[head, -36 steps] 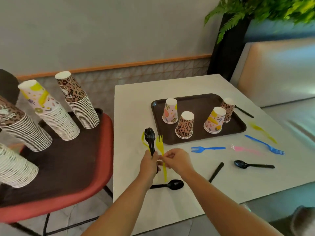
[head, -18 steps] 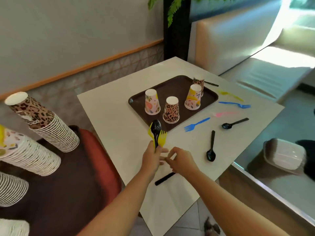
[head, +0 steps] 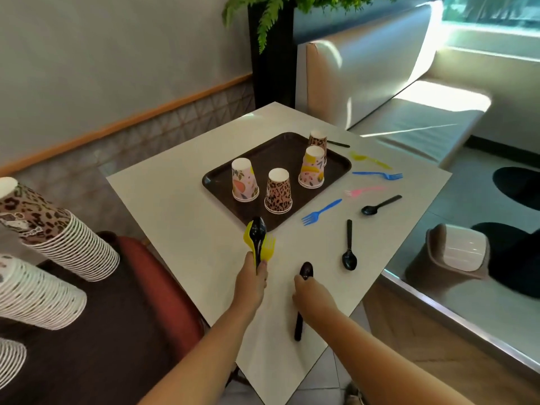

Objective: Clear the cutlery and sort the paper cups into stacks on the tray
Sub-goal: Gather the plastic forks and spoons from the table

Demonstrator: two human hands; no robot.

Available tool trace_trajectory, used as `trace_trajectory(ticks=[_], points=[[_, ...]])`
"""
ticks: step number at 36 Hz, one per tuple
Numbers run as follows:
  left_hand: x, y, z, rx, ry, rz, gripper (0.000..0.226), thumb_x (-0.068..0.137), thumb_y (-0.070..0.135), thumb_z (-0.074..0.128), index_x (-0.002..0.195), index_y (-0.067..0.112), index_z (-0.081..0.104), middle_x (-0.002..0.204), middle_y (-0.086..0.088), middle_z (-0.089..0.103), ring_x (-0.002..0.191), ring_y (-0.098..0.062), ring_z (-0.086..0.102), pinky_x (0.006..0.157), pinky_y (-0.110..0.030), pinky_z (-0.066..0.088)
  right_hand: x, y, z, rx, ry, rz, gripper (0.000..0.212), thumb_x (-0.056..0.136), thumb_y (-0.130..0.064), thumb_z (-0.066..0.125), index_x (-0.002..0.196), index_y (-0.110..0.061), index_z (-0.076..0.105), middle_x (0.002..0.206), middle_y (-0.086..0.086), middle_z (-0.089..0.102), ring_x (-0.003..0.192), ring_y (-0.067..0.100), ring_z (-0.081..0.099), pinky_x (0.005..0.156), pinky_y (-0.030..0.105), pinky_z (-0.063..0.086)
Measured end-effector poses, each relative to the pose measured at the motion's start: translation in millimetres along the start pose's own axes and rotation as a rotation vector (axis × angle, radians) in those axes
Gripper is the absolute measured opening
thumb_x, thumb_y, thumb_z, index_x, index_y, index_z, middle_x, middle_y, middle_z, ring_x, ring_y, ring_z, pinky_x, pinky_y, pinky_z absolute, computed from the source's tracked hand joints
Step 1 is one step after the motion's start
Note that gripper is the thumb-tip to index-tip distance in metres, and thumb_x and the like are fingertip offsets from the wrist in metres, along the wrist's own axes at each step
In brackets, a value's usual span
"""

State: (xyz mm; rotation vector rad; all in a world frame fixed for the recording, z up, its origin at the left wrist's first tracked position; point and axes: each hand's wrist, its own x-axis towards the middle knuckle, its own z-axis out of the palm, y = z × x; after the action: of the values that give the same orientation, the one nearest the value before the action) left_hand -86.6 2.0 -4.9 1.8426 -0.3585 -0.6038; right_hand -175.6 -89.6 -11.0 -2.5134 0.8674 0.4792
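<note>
A dark brown tray [head: 217,173] on the white table [head: 175,206] carries several upside-down paper cups: a floral pink cup [head: 245,182], a leopard cup [head: 278,190], a yellow-patterned cup [head: 312,168] and a second leopard cup [head: 318,140]. My left hand [head: 252,283] holds an upright bundle of cutlery [head: 257,238]: a black spoon, a yellow fork and a yellow spoon. My right hand [head: 312,293] is curled over a black spoon [head: 298,325] lying near the table's front edge. Loose on the table are a blue fork [head: 320,212], a pink fork [head: 363,191], two more black spoons [head: 349,247] [head: 380,204], another blue fork [head: 378,174] and a yellow spoon [head: 369,159].
At the left, tall leaning stacks of paper cups [head: 58,238] stand on a dark tray on a red chair [head: 163,287]. A small bin [head: 455,252] stands on the floor to the right. A cream bench [head: 409,92] and a plant stand behind the table.
My right hand has left the bundle in my left hand and dropped onto the black spoon by the front edge. The view has swung to the right.
</note>
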Motion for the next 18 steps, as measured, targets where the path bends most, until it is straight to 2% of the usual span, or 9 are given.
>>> trace_trajectory(ticks=[3,5,7,9,11,12,15,16,18], points=[[-1,-1,2,-0.025,-0.018,-0.025,0.016,0.099,0.014,0.04,0.083,0.015,0.041,0.064,0.0,0.038,0.051,-0.011,0.032,0.049,-0.023,0.028,-1,5,-4,0.101,0.034,-0.005,0.037,0.095,-0.005,0.035,0.132,-0.005,0.034,0.112,0.019,0.056,0.092,0.031,0.057,0.068,0.03,0.037],[-1,0,4,-0.038,-0.05,-0.056,0.015,0.099,0.013,0.039,0.085,0.014,0.044,0.064,0.001,0.038,0.052,-0.01,0.032,0.048,-0.021,0.029,-1,7,-12,0.135,0.086,-0.042,0.043,0.092,-0.002,0.04,0.133,-0.005,0.029,0.105,0.018,0.058,0.08,0.028,0.054,0.062,0.029,0.037],[-1,1,7,-0.048,-0.064,-0.086,0.016,0.099,0.011,0.038,0.085,0.014,0.044,0.065,0.0,0.04,0.052,-0.01,0.034,0.047,-0.02,0.03,-1,10,-23,0.209,0.165,-0.086,0.039,0.091,-0.003,0.045,0.127,-0.006,0.03,0.095,0.016,0.058,0.072,0.025,0.052,0.055,0.027,0.036],[-1,3,11,-0.033,-0.059,-0.106,0.018,0.099,0.01,0.037,0.083,0.015,0.043,0.068,-0.001,0.047,0.053,-0.012,0.041,0.048,-0.02,0.035,0,9,-34,0.297,0.218,-0.123,0.034,0.091,-0.007,0.051,0.119,-0.008,0.032,0.089,0.016,0.058,0.071,0.028,0.055,0.057,0.032,0.042],[-1,7,17,-0.035,-0.079,-0.131,0.017,0.1,0.011,0.034,0.086,0.016,0.043,0.077,-0.004,0.056,0.061,-0.015,0.053,0.054,-0.024,0.044,3,7,-45,0.362,0.258,-0.166,0.03,0.089,-0.009,0.055,0.108,-0.013,0.033,0.084,0.013,0.057,0.07,0.03,0.059,0.062,0.039,0.047],[-2,9,22,-0.043,-0.099,-0.143,0.016,0.101,0.013,0.033,0.09,0.015,0.044,0.083,-0.005,0.059,0.068,-0.016,0.058,0.061,-0.028,0.048,5,6,-50,0.384,0.27,-0.19,0.029,0.088,-0.01,0.056,0.104,-0.016,0.032,0.081,0.011,0.056,0.068,0.028,0.058,0.062,0.038,0.048],[-3,20,35,-0.07,-0.123,-0.152,0.016,0.101,0.017,0.031,0.101,0.014,0.047,0.093,-0.007,0.063,0.079,-0.022,0.066,0.079,-0.039,0.052,16,6,-63,0.419,0.248,-0.246,0.028,0.089,-0.009,0.054,0.099,-0.02,0.031,0.081,0.007,0.053,0.061,0.018,0.052,0.051,0.02,0.043],[-2,25,40,-0.111,-0.118,-0.156,0.018,0.102,0.017,0.03,0.099,0.015,0.048,0.091,-0.007,0.063,0.074,-0.023,0.067,0.077,-0.038,0.054,20,8,-67,0.421,0.233,-0.264,0.028,0.09,-0.009,0.053,0.098,-0.02,0.03,0.081,0.007,0.053,0.059,0.015,0.05,0.046,0.015,0.037],[0,36,50,-0.196,-0.077,-0.171,0.02,0.102,0.017,0.031,0.094,0.017,0.049,0.081,-0.007,0.062,0.06,-0.022,0.063,0.061,-0.03,0.055,28,13,-74,0.405,0.239,-0.308,0.027,0.09,-0.009,0.053,0.096,-0.02,0.03,0.081,0.009,0.054,0.06,0.018,0.051,0.045,0.015,0.033]])
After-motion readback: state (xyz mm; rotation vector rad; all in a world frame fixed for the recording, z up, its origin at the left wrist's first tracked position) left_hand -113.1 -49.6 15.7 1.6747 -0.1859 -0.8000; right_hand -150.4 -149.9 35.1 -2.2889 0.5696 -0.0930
